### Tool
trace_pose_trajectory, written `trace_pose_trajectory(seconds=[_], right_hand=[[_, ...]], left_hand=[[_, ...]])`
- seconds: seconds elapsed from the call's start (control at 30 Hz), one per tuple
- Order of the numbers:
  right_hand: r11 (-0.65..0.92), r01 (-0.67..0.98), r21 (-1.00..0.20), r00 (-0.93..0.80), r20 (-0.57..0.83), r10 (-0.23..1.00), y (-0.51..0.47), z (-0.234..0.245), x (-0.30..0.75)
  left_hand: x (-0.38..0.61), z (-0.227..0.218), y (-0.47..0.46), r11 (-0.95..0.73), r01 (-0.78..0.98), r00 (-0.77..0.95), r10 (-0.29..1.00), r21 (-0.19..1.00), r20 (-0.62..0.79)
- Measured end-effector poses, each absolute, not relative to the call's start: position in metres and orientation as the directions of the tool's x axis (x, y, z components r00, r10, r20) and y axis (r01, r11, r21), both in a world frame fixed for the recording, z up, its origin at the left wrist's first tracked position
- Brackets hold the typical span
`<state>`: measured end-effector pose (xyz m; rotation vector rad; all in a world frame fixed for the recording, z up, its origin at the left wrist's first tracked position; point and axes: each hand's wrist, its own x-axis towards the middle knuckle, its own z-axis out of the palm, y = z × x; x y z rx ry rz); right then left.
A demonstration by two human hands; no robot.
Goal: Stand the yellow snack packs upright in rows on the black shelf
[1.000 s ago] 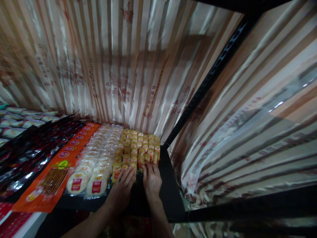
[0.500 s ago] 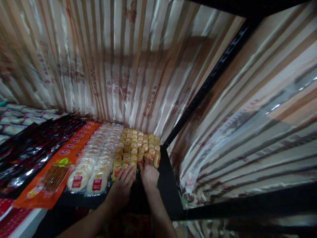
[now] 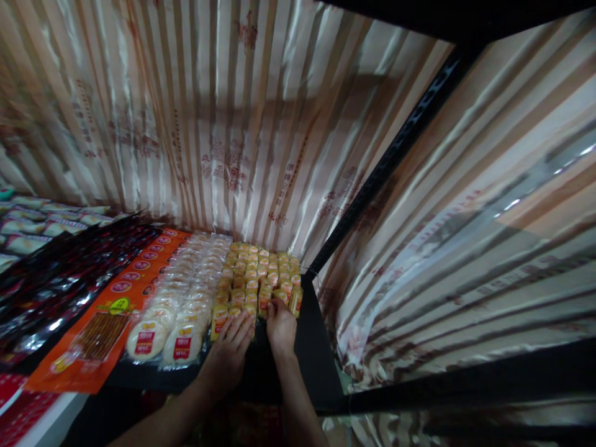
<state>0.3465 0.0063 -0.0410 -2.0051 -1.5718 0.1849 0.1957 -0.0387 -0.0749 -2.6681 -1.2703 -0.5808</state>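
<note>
Rows of small yellow snack packs [image 3: 261, 273] fill the right end of a black shelf [image 3: 311, 347]. My left hand [image 3: 229, 352] lies flat with fingers stretched out, its tips touching the front packs of the left rows. My right hand [image 3: 281, 325] is beside it, its fingers curled against the front packs of the right rows near a tilted pack [image 3: 295, 300]. Whether it grips a pack is hidden by the hand's back.
Left of the yellow packs lie rows of clear-wrapped round white cakes [image 3: 179, 310], then orange packets [image 3: 107, 323] and dark glossy packets [image 3: 56, 279]. Striped plastic sheeting [image 3: 242, 124] covers the back and right side. A black perforated upright [image 3: 391, 149] stands at the shelf's right corner.
My right hand has moved slightly forward against the front yellow packs and its fingers have curled. My left hand has stayed almost in place.
</note>
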Motion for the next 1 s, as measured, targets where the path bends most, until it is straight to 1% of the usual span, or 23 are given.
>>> trace_pose_trajectory(seconds=[0.13,0.2,0.23,0.27,0.37,0.43,0.5,0.57,0.67,0.73,0.8,0.9,1.0], right_hand=[[-0.165,0.850,-0.501,0.296,0.194,0.935,0.010,-0.038,0.341],[-0.190,0.867,-0.460,0.299,0.178,0.938,0.008,-0.036,0.339],[-0.187,0.884,-0.429,0.291,0.193,0.937,0.008,-0.035,0.339],[-0.174,0.903,-0.393,0.280,0.231,0.932,0.007,-0.033,0.340],[-0.112,0.952,-0.284,0.226,0.410,0.884,0.008,-0.029,0.346],[-0.060,0.971,-0.233,0.167,0.473,0.865,0.012,-0.025,0.351],[0.012,0.981,-0.194,0.080,0.459,0.885,0.018,-0.022,0.355],[0.072,0.982,-0.172,0.005,0.411,0.912,0.024,-0.020,0.356],[0.090,0.983,-0.158,-0.027,0.361,0.932,0.031,-0.020,0.357],[0.075,0.983,-0.169,-0.011,0.350,0.937,0.034,-0.022,0.356],[0.058,0.975,-0.213,0.020,0.347,0.938,0.036,-0.025,0.356],[0.059,0.941,-0.335,0.071,0.363,0.929,0.039,-0.032,0.357],[0.099,0.878,-0.469,0.112,0.402,0.909,0.041,-0.039,0.359]], left_hand=[[0.196,-0.076,-0.039,-0.639,0.768,0.575,0.723,0.053,0.383],[0.196,-0.076,-0.038,-0.641,0.765,0.579,0.725,0.060,0.373],[0.196,-0.076,-0.038,-0.641,0.765,0.580,0.727,0.062,0.368],[0.196,-0.075,-0.038,-0.642,0.764,0.582,0.728,0.063,0.364],[0.196,-0.074,-0.038,-0.641,0.765,0.583,0.729,0.060,0.359],[0.196,-0.074,-0.038,-0.640,0.766,0.582,0.728,0.057,0.362],[0.195,-0.074,-0.038,-0.639,0.767,0.581,0.727,0.054,0.365],[0.195,-0.075,-0.038,-0.637,0.769,0.579,0.727,0.050,0.369],[0.196,-0.076,-0.038,-0.636,0.771,0.577,0.725,0.043,0.376],[0.196,-0.076,-0.038,-0.640,0.768,0.582,0.720,0.038,0.378],[0.196,-0.076,-0.038,-0.642,0.766,0.584,0.718,0.036,0.380],[0.196,-0.075,-0.038,-0.640,0.768,0.579,0.718,0.037,0.385],[0.196,-0.073,-0.038,-0.638,0.769,0.577,0.718,0.038,0.388]])
